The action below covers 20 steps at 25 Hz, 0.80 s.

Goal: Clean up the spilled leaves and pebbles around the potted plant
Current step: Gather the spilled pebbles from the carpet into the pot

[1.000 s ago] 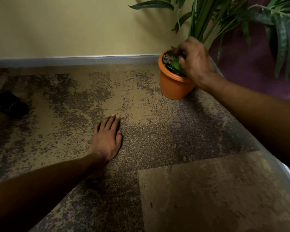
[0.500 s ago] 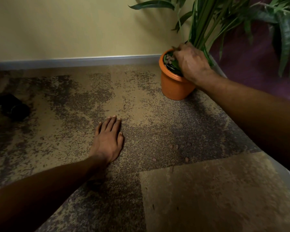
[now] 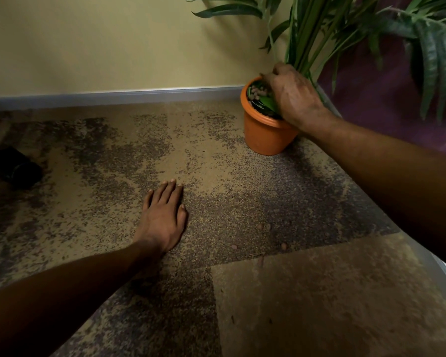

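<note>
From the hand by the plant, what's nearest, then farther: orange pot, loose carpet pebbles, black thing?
1. Round orange pot, right under the right hand.
2. Small brown pebbles, on the carpet nearer the camera.
3. Black rounded object, far left.

The pot [image 3: 265,136] is showing a smooth, orange, plastic-looking wall with a soft, half-matt sheen. The pebbles [image 3: 259,92] inside it are looking like rough, matt, reddish-brown clay balls, and the loose pebbles [image 3: 283,245] on the floor are showing the same dull, grainy skin. The leaf [image 3: 267,101] lying in the pot is looking smooth and slightly waxy, as are the long fronds [image 3: 433,63]. The carpet [image 3: 216,163] is reading as short, coarse, speckled pile, matt throughout. The wall [image 3: 113,42] is appearing as flat matt paint, and the skirting [image 3: 139,94] as smooth with a faint gloss. The purple surface [image 3: 371,104] is looking matt; whether it is cloth or paint cannot be told.
</note>
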{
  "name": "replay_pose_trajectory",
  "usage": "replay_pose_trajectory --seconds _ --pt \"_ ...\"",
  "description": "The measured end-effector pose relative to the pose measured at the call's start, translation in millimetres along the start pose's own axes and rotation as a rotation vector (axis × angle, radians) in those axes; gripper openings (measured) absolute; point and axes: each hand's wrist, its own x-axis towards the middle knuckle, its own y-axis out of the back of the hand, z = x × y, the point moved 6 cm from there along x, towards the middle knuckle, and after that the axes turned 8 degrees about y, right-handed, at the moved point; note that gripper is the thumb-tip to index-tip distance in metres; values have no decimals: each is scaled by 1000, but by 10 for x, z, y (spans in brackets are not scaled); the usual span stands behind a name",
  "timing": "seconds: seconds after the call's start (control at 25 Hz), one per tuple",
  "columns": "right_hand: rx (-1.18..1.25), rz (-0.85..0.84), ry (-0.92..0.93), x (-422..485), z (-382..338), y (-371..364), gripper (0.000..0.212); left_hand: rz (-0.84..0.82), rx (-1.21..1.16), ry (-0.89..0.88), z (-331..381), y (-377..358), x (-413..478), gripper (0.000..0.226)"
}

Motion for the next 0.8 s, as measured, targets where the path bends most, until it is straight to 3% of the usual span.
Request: replay_pose_trajectory --seconds 0.16,0.32,0.4,0.48,0.6,0.8 --pt "-41 88 163 -120 -226 93 25 -1 6 -3 -4 -7 3 66" --pt "-29 65 399 -489 -654 -2 19 4 -1 -4 -9 -12 10 65" --pt "141 -104 453 -739 -844 -173 12 2 1 -8 -14 -20 13 66" --pt "278 -399 441 -1025 -958 -440 5 0 -3 -10 -19 -23 12 66" --pt "422 -742 384 -1399 -960 -752 15 1 -13 -12 -16 -25 16 66" --pt "470 -792 414 -1710 -998 -937 33 4 -18 -14 -26 -33 18 64"
